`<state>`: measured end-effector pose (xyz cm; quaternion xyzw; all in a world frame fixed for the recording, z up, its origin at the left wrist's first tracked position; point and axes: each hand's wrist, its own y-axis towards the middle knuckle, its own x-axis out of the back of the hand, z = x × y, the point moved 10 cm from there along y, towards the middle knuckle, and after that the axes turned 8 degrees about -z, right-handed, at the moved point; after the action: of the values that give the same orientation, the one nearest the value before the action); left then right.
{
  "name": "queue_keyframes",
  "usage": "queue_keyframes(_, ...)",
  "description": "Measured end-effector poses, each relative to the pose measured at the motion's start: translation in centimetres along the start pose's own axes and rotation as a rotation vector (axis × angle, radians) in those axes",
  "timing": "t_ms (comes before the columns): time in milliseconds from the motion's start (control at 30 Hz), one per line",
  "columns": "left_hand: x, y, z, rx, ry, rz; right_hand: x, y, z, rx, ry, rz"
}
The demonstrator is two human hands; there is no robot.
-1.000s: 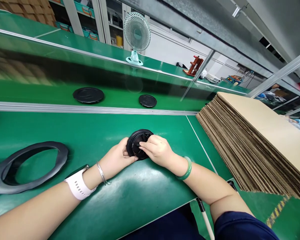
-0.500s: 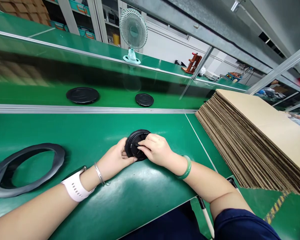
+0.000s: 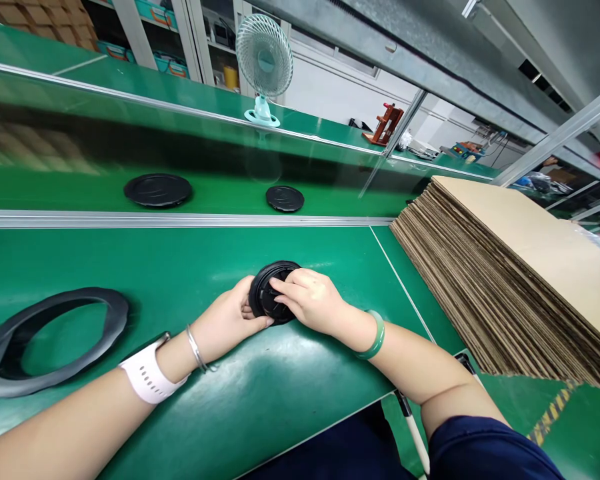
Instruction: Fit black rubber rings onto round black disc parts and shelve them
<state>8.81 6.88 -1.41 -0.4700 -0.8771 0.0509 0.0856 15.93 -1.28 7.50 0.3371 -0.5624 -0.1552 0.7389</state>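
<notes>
At the green counter (image 3: 260,400), our left hand (image 3: 227,313) grips a round black part (image 3: 267,301); our right hand (image 3: 315,303) sets narrowed fingers (image 3: 287,289) against its face, grip unclear. We judge the work unfinished.

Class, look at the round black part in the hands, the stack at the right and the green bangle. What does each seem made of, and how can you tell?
Round black part: probably moulded plastic, perhaps rubber; dark ring-like ridges catch a faint sheen.
Stack: corrugated cardboard, matte brown; the sheets show rough, layered edges.
Green bangle: polished stone, glass or plastic; smooth, with a slight shine.
</notes>
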Motion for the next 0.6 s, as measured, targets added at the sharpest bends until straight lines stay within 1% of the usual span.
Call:
queue_keyframes(233,0.05,0.01,-0.17,-0.023,0.056,0.041,0.58,0.1,0.51,0.032,0.036,-0.035)
queue_keyframes(433,0.35,0.14,0.22,-0.016,0.074,0.011,0.51,0.17,0.79,0.046,0.017,-0.029)
queue_keyframes(600,0.21,0.12,0.17,-0.016,0.058,0.027,-0.32,-0.16,0.29,-0.003,-0.004,0.032)
